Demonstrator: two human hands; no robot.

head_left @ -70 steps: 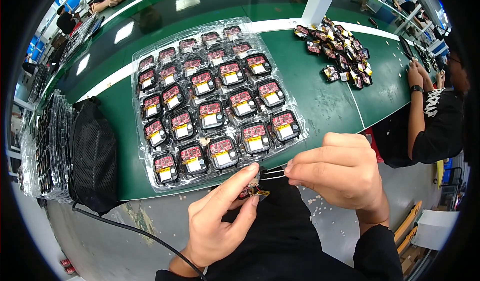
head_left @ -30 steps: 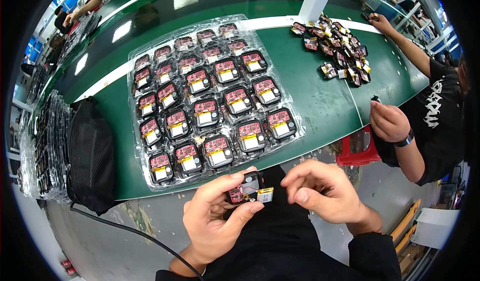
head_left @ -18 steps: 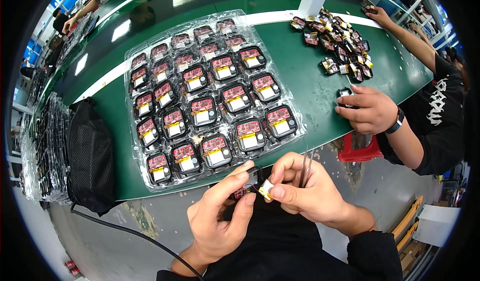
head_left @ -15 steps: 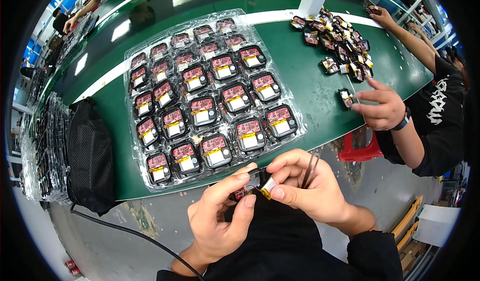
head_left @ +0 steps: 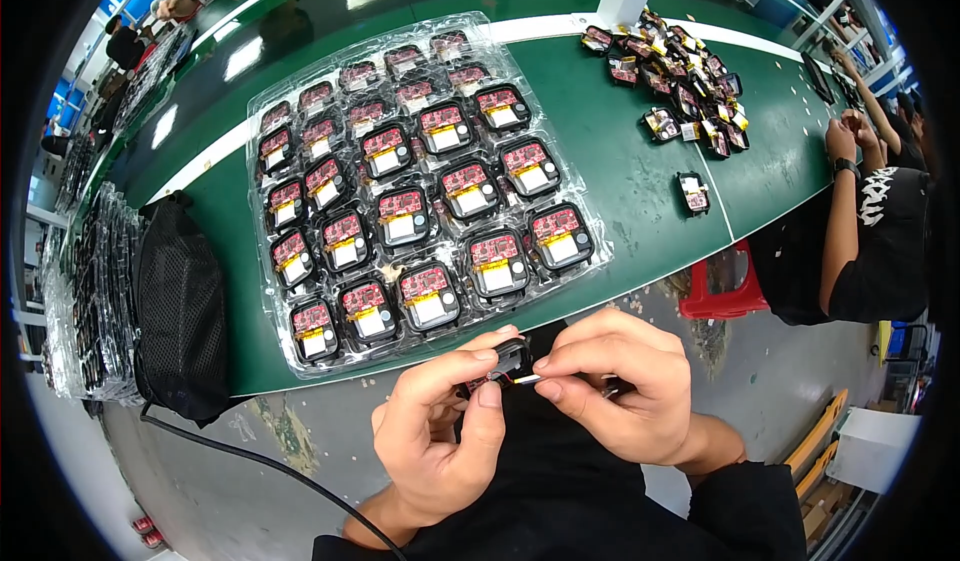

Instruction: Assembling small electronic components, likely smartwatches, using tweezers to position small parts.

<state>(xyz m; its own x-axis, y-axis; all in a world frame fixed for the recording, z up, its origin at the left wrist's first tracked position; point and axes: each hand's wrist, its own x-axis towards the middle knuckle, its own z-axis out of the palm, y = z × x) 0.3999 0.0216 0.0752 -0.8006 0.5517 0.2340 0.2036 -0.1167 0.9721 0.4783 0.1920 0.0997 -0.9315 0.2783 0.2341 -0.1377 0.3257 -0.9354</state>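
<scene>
My left hand is closed on a small square black device housing with part of a red circuit board showing, just beyond the table's near edge. Fingers and thumb of my right hand pinch a small flat battery, seen nearly edge-on. A thin wire runs between the battery and the housing. Beyond my hands, a clear plastic tray holds rows of similar black housings with red boards, white batteries and yellow tape. One loose housing lies on the table to the right of the tray.
A heap of similar units lies at the far right of the green table. A black mesh bag and stacked trays stand at left. A co-worker sits at right near a red stool.
My right hand has turned the battery from face-on to nearly edge-on, and the tweezers once seen in that hand no longer show. The co-worker's hand has left the loose housing and drawn back right.
</scene>
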